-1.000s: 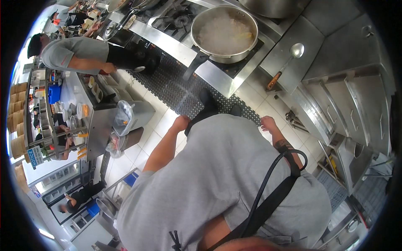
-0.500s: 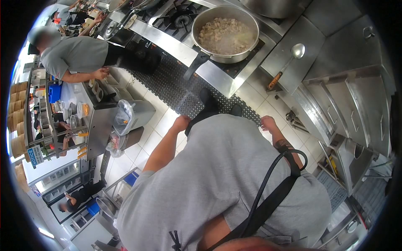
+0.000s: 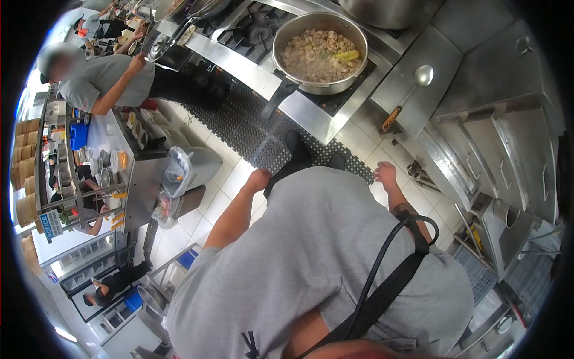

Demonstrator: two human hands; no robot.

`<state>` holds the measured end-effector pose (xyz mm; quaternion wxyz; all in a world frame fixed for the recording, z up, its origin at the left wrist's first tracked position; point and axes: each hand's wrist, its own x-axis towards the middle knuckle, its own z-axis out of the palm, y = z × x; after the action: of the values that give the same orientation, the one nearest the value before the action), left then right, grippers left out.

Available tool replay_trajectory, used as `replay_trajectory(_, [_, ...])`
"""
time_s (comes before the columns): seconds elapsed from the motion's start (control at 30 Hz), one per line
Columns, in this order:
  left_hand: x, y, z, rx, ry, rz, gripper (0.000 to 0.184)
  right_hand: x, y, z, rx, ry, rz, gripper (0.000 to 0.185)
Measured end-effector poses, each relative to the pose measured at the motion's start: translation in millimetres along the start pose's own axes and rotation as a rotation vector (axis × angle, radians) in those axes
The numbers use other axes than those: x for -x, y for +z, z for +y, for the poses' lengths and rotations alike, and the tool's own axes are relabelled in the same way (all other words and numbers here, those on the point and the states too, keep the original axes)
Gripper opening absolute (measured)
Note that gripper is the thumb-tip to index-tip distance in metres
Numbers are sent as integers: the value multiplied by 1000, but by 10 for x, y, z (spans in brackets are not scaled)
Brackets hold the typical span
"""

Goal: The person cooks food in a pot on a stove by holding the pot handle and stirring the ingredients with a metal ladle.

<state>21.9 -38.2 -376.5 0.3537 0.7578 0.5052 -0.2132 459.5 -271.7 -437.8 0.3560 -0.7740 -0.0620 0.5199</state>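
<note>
My left hand [image 3: 259, 179] hangs beside my dark trouser leg, its fingers curled; the inside of the hand is hidden. On the other side my right hand [image 3: 385, 173] hangs above the tiled floor with fingers loosely apart and nothing in them. In front of me a large metal pot [image 3: 279, 55] sits on the stove, apart from both hands. Chopped browned pieces [image 3: 314, 57], like diced meat, fill its bottom, with a yellow-green piece [image 3: 347, 55] among them. A metal spoon [image 3: 424, 76] with a wooden handle lies on the steel counter right of the pot.
A black perforated mat [image 3: 239, 128] covers the floor along the stove [image 3: 305, 110]. Steel drawers [image 3: 496, 161] stand at the right. To the left, a co-worker in a grey shirt [image 3: 107, 78] stands near a prep counter [image 3: 146, 173] and a lined bin [image 3: 197, 170].
Steam over the pot has thinned, so the yellow-green piece shows more clearly. The co-worker at left has raised a forearm toward the stove. My hands have barely moved.
</note>
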Motion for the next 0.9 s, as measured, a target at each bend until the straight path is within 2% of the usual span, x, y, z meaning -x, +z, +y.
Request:
replay_trajectory(0.03, [-3, -14, 7, -23, 16, 2, 30, -17, -1, -108, 1, -2, 0, 18])
replay_trajectory(0.1, [14, -64, 36, -46, 26, -6, 31, -81, -5, -362, -736, -89, 12, 28])
replay_trajectory(0.17, [32, -76, 52, -74, 39, -20, 31, -3, -21, -806, -946, -144, -69, 35])
replay_trajectory(0.23, [16, -107, 66, 4, 13, 97, 29, -51, -28, -1148, -1066, -185, -172, 38])
replay_trajectory(0.27, [-11, -151, 74, 0, 15, 96, 29, -78, -35, -1289, -1069, -186, -170, 38])
replay_trajectory(0.33, [-104, -306, 108, 268, 9, 120, 24, -128, -27, -1505, -1114, -144, -183, 39])
replay_trajectory(0.37, [-162, -356, 127, 377, 24, 227, 21, -126, -13, -1594, -1113, -142, -184, 39])
replay_trajectory(0.47, [-117, -888, 574, 686, -7, 329, 27, -70, 55, -1749, -1090, -70, -91, 36])
replay_trajectory(0.5, [-168, -1021, 658, 831, -8, 375, 31, -63, 45, -1755, -1003, -58, -43, 31])
replay_trajectory(0.53, [-249, -1150, 703, 837, -9, 371, 31, -58, 28, -1748, -917, -45, 6, 26])
replay_trajectory(0.57, [-335, -1283, 751, 952, 72, 366, 33, -50, 6, -1741, -912, -46, 12, 26])
replay_trajectory(0.6, [-367, -1400, 797, 1066, 154, 359, 37, -28, -18, -1720, -935, -143, 36, 22])
replay_trajectory(0.63, [-305, -1561, 944, 1071, 157, 350, 37, 9, -19, -1697, -956, -241, 60, 17])
replay_trajectory(0.7, [-175, -1870, 1303, 869, 188, 385, 39, 291, 27, -1769, -903, -282, 117, 16])
replay_trajectory(0.73, [-219, -1901, 1321, 875, 190, 368, 39, 503, 54, -1842, -852, -321, 164, 16])
replay_trajectory(0.8, [-372, -1949, 1325, 704, 332, 284, 42, 912, 86, -1951, -731, -373, 213, 15])
replay_trajectory(0.83, [-552, -1925, 1219, 592, 324, 171, 52, 1094, 105, -2041, -614, -421, 243, 14])
replay_trajectory(0.9, [-614, -1988, 1266, 570, 340, 96, 52, 1450, 181, -2392, -514, -429, 364, 14])
